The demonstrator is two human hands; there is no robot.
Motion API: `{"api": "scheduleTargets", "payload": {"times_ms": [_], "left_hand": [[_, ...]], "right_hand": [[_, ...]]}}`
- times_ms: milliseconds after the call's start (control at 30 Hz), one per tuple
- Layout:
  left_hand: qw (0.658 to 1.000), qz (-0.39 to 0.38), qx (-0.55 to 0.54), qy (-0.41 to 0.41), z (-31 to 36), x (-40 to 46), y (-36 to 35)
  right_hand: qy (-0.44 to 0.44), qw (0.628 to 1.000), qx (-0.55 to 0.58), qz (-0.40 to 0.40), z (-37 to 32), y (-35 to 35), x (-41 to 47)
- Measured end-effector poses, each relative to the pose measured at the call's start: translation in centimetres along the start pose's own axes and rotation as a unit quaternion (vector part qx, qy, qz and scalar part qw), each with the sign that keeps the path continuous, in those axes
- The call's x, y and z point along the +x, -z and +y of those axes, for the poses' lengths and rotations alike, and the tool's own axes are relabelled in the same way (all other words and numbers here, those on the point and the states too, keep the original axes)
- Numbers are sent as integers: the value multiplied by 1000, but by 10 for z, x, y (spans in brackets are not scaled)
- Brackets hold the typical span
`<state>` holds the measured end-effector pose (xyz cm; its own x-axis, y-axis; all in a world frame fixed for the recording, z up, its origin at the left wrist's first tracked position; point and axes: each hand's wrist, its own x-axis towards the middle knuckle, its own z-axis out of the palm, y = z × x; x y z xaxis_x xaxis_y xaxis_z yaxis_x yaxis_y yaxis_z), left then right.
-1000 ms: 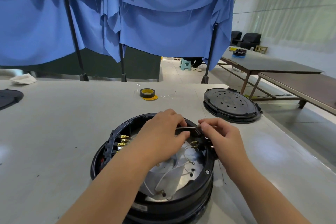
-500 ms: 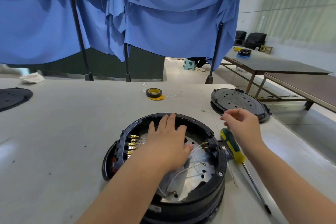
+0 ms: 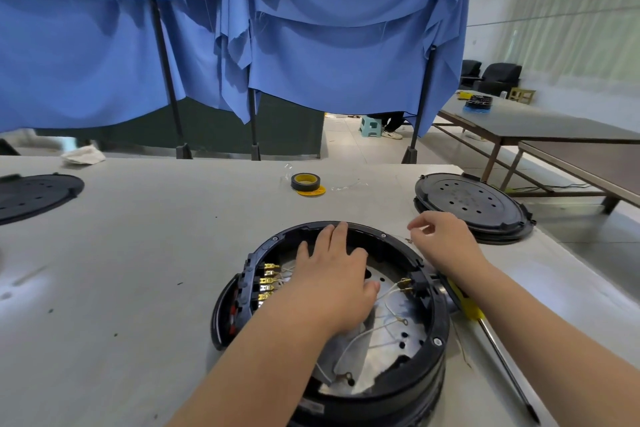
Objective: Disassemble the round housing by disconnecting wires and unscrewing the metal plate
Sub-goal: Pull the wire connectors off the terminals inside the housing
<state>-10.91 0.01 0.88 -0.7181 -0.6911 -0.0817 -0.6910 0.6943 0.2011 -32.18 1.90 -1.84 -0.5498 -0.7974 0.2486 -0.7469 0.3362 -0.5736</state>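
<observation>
The left hand (image 3: pixel 334 274) lies flat inside the round black plastic housing (image 3: pixel 434 333), fingers straight and relaxed, palm pressing down on the shiny perforated metal plate (image 3: pixel 388 340); its fingertips reach the housing's far rim. The hand and forearm hide much of the plate, and the housing's near edge is cut off by the frame. Thin white wires (image 3: pixel 367 333) with small ring terminals trail loose over the plate, and a row of brass spade connectors (image 3: pixel 269 279) sits against the housing's left inner wall. The right hand (image 3: pixel 445 241) hovers just beyond the housing's right rim, fingers curled; whether it pinches anything cannot be told. A yellow-handled screwdriver with a long steel shaft (image 3: pixel 498 345) lies on the matte grey tabletop (image 3: pixel 138 253) just right of the housing, its handle partly hidden under the right forearm.
</observation>
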Motion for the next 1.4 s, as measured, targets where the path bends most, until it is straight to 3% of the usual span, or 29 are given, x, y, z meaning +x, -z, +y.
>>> {"api": "scheduleTargets", "payload": {"times_ms": [167,333,600,800,1133,1400], "left_hand": [[1000,-4,2,4,2,0,1],[1000,29,-3,0,4,0,2],[991,72,-71,-86,17,-5,5],[986,79,-108,-103,22,-7,7],[982,132,36,-132,29,-8,6],[983,126,46,-129,31,-10,6]], "right_hand": [[45,969,240,38,-17,19,-47],[31,936,347,-57,-28,16,-83],[41,926,375,-26,-24,5,-90],[49,923,380,-26,-20,3,-88],[53,923,381,-20,-19,2,-86],[54,923,380,-21,-20,2,-85]]}}
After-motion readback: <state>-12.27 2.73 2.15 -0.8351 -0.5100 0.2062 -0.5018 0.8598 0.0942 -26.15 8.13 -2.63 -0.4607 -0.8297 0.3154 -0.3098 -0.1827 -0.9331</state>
